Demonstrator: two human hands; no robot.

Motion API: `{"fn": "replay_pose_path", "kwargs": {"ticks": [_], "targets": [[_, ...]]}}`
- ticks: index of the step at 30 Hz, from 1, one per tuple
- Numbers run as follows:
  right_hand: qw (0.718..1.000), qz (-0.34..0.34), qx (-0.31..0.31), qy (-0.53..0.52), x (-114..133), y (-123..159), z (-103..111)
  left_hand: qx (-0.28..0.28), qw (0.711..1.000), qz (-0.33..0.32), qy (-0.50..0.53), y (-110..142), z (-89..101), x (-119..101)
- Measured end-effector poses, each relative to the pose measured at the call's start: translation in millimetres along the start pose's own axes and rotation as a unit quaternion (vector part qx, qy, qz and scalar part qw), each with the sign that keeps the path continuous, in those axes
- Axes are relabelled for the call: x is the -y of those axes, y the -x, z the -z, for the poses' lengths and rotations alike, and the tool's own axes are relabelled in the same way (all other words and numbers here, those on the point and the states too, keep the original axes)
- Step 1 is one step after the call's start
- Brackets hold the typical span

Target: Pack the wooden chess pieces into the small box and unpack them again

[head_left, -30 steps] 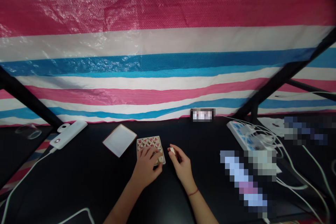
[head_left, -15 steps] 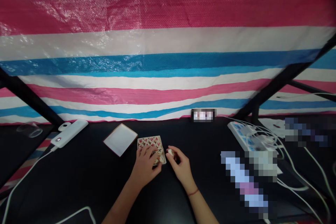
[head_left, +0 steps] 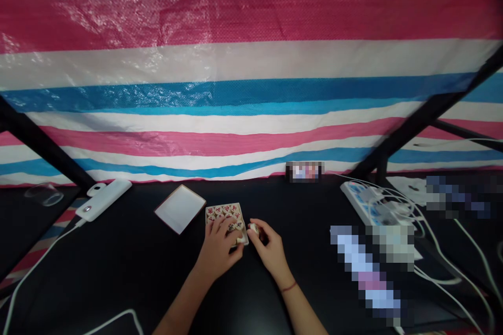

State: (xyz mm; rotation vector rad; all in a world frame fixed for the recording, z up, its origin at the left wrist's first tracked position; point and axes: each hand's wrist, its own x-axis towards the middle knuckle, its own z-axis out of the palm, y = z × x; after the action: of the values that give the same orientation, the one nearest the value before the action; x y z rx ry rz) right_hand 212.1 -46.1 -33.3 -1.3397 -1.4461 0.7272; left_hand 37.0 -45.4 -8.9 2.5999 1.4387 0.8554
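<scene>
A square light-coloured box [head_left: 245, 236] holds rows of round Chinese chess pieces [head_left: 234, 209] with red and black characters. My left hand [head_left: 217, 247] lies over its near left part, hiding some pieces. Between its thumb and index finger, at the box's near right corner, a chess piece stands tilted. Just right of the box, my right hand [head_left: 271, 250] pinches another chess piece [head_left: 254, 229] between thumb and fingers. To the left lies what looks like the box's lid [head_left: 180, 209], its white inside facing up.
On the black table [head_left: 129, 267], a white power bank [head_left: 104, 200] with a cable lies left. A phone [head_left: 304, 172] leans at the back. A power strip [head_left: 359, 201] with tangled cables is right, beside blurred items. Striped sheeting [head_left: 251, 94] hangs behind, with black frame bars either side.
My left thumb and index finger have shifted slightly around the piece at the box's corner. My right hand, with its piece, has moved very slightly left.
</scene>
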Motion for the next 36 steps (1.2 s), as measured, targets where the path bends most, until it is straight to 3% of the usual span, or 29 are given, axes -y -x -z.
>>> {"fn": "replay_pose_path", "kwargs": {"ticks": [9, 15, 25, 36], "targets": [[1.0, 0.0, 0.006, 0.002, 2, 0, 0, -0.012, 1.0, 0.016, -0.007, -4, 0.5, -1], [1.0, 0.002, 0.006, 0.004, 2, 0, 0, 0.019, 0.999, 0.03, -0.025, -6, 0.7, -2], [1.0, 0.007, 0.012, 0.012, 3, 0, 0, 0.059, 0.997, 0.013, 0.04, -7, 8.9, -2], [1.0, 0.015, 0.014, 0.02, -2, 1, -1, 0.047, 0.997, -0.007, 0.054, -6, 10.0, -3]]}}
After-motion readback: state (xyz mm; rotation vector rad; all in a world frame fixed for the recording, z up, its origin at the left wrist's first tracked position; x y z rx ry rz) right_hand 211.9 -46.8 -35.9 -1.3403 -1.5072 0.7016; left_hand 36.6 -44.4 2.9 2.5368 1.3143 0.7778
